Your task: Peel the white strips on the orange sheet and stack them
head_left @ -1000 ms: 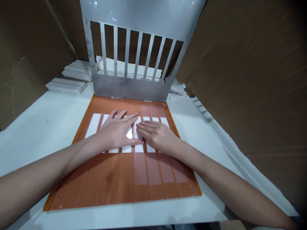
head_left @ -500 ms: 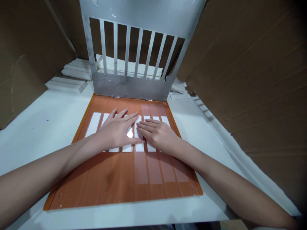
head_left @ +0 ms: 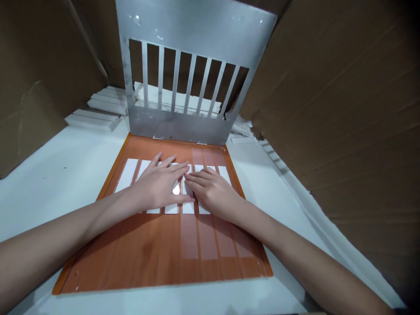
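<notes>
A row of several white strips [head_left: 127,173] lies across the orange board [head_left: 138,253]. My left hand [head_left: 160,186] rests over the middle-left strips, palm down, with fingers spread and thumb stretched to the right. Close beside it, my right hand [head_left: 213,190] lies over the strips on the right. Its fingers are side by side and slightly bent, their tips touching a middle strip near my left fingers. The right thumb is hidden, and I see nothing gripped in either hand. Both hands cover parts of the strips.
A slotted metal plate [head_left: 197,24] stands up from the board's far edge on hinges. Stacked white bars [head_left: 93,120] lie at the back left, more white pieces [head_left: 243,127] at the back right. Cardboard walls [head_left: 344,109] flank the white table [head_left: 88,151].
My right fingers are more bent than before, while my left hand keeps its spread pose. The view has shifted slightly, showing more of the metal plate's top.
</notes>
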{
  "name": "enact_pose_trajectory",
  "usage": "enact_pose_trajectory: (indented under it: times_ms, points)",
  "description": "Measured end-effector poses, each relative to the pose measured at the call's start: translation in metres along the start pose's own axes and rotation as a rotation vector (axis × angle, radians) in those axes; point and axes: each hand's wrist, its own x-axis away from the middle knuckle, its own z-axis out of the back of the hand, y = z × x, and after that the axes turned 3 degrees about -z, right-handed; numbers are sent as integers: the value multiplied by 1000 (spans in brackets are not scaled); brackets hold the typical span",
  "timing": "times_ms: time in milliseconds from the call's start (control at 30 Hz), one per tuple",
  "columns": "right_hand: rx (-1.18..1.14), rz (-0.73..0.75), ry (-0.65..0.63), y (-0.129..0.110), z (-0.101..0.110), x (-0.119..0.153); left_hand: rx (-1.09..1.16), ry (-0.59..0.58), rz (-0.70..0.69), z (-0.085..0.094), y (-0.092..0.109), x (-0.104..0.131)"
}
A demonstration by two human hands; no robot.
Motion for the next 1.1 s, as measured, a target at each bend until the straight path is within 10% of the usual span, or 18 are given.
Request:
enact_pose_trajectory:
  times_ms: [1100]
  points:
    - [-288, -217, -121, -9, 22, -3, 6, 137, -230, 6, 5, 1]
